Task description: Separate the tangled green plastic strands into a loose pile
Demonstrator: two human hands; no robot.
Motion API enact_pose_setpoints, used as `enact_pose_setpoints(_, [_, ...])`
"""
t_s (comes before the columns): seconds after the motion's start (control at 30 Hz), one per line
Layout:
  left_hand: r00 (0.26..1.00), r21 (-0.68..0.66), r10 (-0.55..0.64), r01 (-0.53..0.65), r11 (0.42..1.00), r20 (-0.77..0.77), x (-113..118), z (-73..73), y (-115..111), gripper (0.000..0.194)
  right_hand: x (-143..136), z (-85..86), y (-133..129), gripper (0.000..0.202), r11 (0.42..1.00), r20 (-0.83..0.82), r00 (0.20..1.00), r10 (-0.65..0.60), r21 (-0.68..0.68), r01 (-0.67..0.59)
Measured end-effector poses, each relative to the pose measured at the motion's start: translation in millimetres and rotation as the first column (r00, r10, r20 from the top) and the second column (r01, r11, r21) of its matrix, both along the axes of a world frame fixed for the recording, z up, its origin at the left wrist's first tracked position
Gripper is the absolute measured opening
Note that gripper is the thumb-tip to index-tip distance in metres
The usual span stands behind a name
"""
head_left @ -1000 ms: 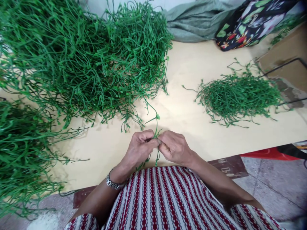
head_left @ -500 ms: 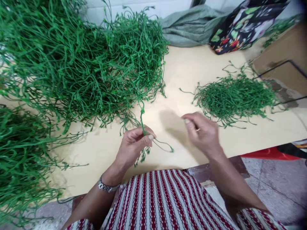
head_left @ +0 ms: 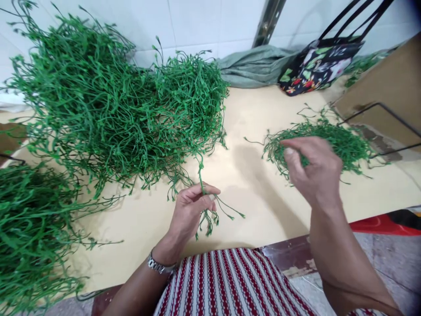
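Between thumb and fingers, my left hand [head_left: 192, 206] pinches a thin green stem [head_left: 201, 171] that looks like artificial plant. Its top rises above the fingers, and several thin strands with small tips hang below and stick out to the right. My right hand [head_left: 314, 171] is raised in front of the small pile of green stems [head_left: 348, 145] on the right. Thumb and forefinger are drawn together in a pinch; whether anything is between them cannot be made out. The other fingers are curled in.
A tall heap of green stems [head_left: 108, 105] fills the table's [head_left: 259, 109] back left, another heap [head_left: 29, 228] its left front. Behind lie a grey-green cloth [head_left: 256, 66] and a floral bag [head_left: 309, 66]. Cardboard [head_left: 388, 83] and a black wire frame [head_left: 394, 118] stand at right.
My right hand has moved right, to the small pile. The left hand keeps its pinch on the stem, whose strands have shifted. The view has tilted up, showing more wall.
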State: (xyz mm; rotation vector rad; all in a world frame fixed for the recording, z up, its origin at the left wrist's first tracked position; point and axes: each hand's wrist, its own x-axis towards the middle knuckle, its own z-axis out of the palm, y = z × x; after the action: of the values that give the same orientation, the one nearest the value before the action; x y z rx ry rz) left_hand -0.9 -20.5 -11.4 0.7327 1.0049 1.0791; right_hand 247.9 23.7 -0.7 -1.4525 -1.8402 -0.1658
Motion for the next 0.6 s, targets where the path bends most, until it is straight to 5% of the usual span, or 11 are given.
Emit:
enact_pose_setpoints(0.03, [1.0, 0.004, 0.004, -0.004, 1.0, 0.0, 2, 0.2, 0, 0.01, -19, 5.6, -9, 0.023, 0.977, -0.156, 0.97, 0.184, -0.077, -0.197])
enact_pose_setpoints(0.1, [1.0, 0.011, 0.026, -0.026, 1.0, -0.014, 5, -0.2, -1, 0.01, -55, 8.3, -23, 0.026, 0.8, -0.376, 0.838, 0.395, -0.308, -0.515])
enact_pose_setpoints(0.17, [0.998, 0.032, 0.06, -0.059, 0.998, -0.028, 7, -1.4, -2, 0.01, -81, 1.8, -33, 0.025, 0.631, -0.532, 0.729, 0.431, -0.4, -0.665])
enact_pose_setpoints(0.2, [0.997, 0.049, 0.073, -0.072, 0.996, -0.036, 7, -2.1, -3, 0.01, -90, -3.0, -36, 0.023, 0.597, -0.569, 0.706, 0.423, -0.411, -0.689])
enact_pose_setpoints(0.5, [0.995, 0.173, 0.071, -0.058, 0.983, -0.073, 5, -14.0, -9, 0.006, -99, -24.0, -46, 0.017, 0.774, -0.274, 0.803, 0.529, -0.233, -0.589])
enact_pose_setpoints(0.6, [0.989, 0.221, 0.093, -0.067, 0.973, -0.113, 4, -15.8, -8, 0.008, -103, -24.4, -48, 0.017, 0.79, -0.265, 0.813, 0.519, -0.214, -0.574])
